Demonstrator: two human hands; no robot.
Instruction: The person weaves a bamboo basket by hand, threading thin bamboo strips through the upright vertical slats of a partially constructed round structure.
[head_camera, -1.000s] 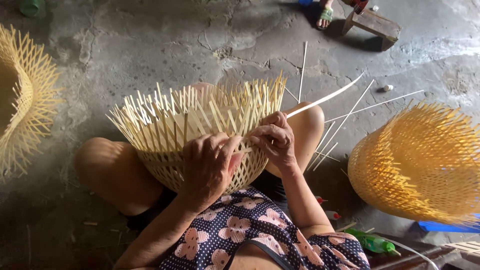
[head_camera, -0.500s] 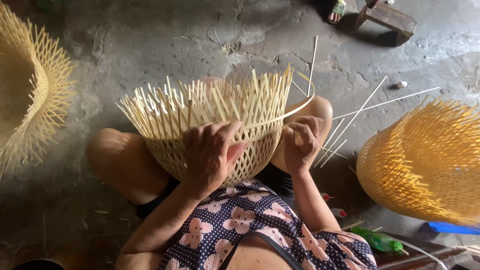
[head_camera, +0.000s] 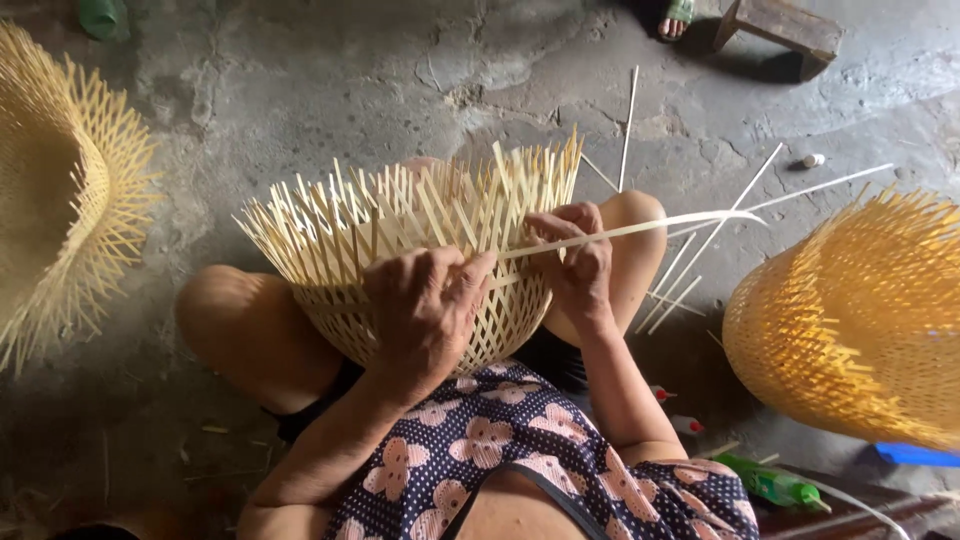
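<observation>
Scene: A person sits cross-legged on a cracked concrete floor (head_camera: 330, 110), weaving a half-made bamboo basket (head_camera: 420, 270) seen from a head-worn camera looking down.

Basket: It rests in the lap between the bare knees, tipped away from the body so the open rim and its loose upright splints face outward, within reach of both hands.

Left hand: The left hand (head_camera: 425, 305) lies spread over the near wall of the basket, fingers curled against the weave, apparently pinning the crossed strips so they do not spring apart.

Right hand: The right hand (head_camera: 575, 255) is closed in a pinch on a long bamboo strip (head_camera: 640, 228) at the basket's right rim; the strip runs out to the right in a shallow arc, its free end clear of the floor, which looks like the way to keep it taut while it is threaded.

Spare material: Several thin bamboo sticks (head_camera: 700, 255) lie fanned on the floor just beside the right knee, near the working hand.

Surroundings: A similar woven basket (head_camera: 60, 200) sits at the left edge and another, deeper yellow one (head_camera: 850, 320) at the right, both well apart from the lap. A green bottle (head_camera: 775, 485) lies near the person's right side; a low wooden stool (head_camera: 785, 25) stands at the top.
</observation>
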